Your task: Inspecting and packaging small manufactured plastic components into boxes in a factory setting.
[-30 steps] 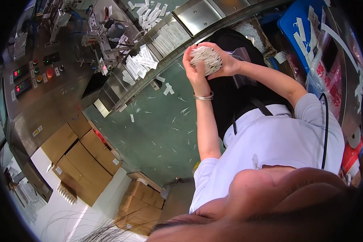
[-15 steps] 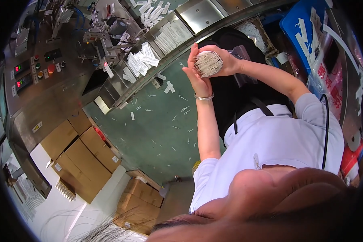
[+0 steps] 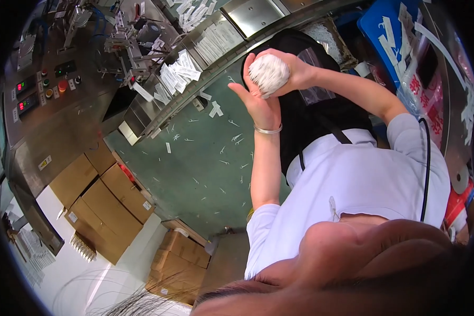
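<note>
A rounded bundle of many thin white pieces (image 3: 269, 74), packed close together, sits between my two hands above my lap. Motion blur hides what kind of pieces they are. My right hand (image 3: 299, 72) curls round its right side and top. From below and the left, my left hand (image 3: 263, 109), with a bangle at the wrist, cups the same bundle. The left thumb sticks out away from it, and some left fingers are hidden behind the bundle.
Metal troughs ahead hold white paper packets (image 3: 180, 71). A machine with a control panel (image 3: 47, 87) stands at left, above cardboard boxes (image 3: 113, 205). White floss picks (image 3: 224, 162) litter the green floor. A blue bin (image 3: 378, 34) and plastic bags (image 3: 424, 100) are at right.
The bundle has turned in my hands and now looks whiter and blurred. My left thumb has swung farther out from it. The whole view has shifted slightly.
</note>
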Available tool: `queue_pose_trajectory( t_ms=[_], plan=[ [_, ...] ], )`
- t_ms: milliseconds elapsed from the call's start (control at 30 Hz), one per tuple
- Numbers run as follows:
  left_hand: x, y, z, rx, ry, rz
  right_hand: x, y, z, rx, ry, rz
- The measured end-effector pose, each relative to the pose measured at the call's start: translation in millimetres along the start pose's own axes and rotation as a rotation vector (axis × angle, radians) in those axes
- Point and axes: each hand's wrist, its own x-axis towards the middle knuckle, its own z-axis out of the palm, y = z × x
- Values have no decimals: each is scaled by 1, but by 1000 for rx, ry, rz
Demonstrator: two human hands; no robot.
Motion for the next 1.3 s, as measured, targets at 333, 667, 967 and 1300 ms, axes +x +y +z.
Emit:
queue_pose_trajectory(
  t_ms=[333, 667, 967, 1300],
  plan=[
    [-28, -70, -1, 538, 306, 24, -65, -22, -89, 278, 274, 392],
    [-15, -144, -17, 1189, 174, 231, -81, -43, -91, -156, 170, 252],
    [-14, -132, -34, 359, 173, -283, -76, -3, -63, -1042, -76, 148],
    [-31, -124, -11, 491, 453, 222, -79, -6, -47, -1451, -296, -267]
  ],
)
